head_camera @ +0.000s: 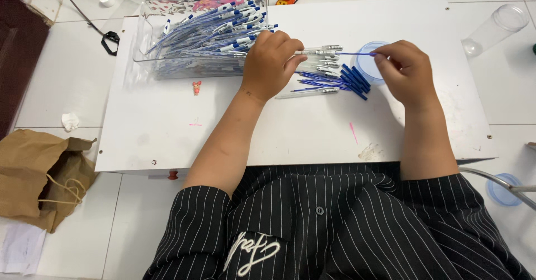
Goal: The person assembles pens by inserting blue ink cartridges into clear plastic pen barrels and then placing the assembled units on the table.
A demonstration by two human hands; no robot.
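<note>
Nearest the camera, a black pinstriped shirt (335,230) fills the bottom edge, and both bare forearms reach up from it onto a white board (167,123) laid across the floor tiles.

The left hand (271,62) sits near the board's middle, fingers curled and pinched on a clear pen barrel (321,51) that points toward 3 o'clock. The right hand (406,70), at 3 o'clock from the left, grips the far end of a thin blue refill (354,53) between thumb and fingertips; the refill runs straight into the barrel's open end, so the two hands are joined by the one pen.

Just below that pen, toward 6 o'clock, lies a loose heap of blue refills and barrels (335,79). Behind the right hand's fingertips a small blue lid (365,65) shows.

At 10 o'clock from the left hand, a clear plastic tray (145,34) holds a big pile of blue-and-white pens (218,26).

Off the board, a brown paper bag (39,174) lies at 8 o'clock, and a clear cup (497,29) lies on its side at 2 o'clock.
</note>
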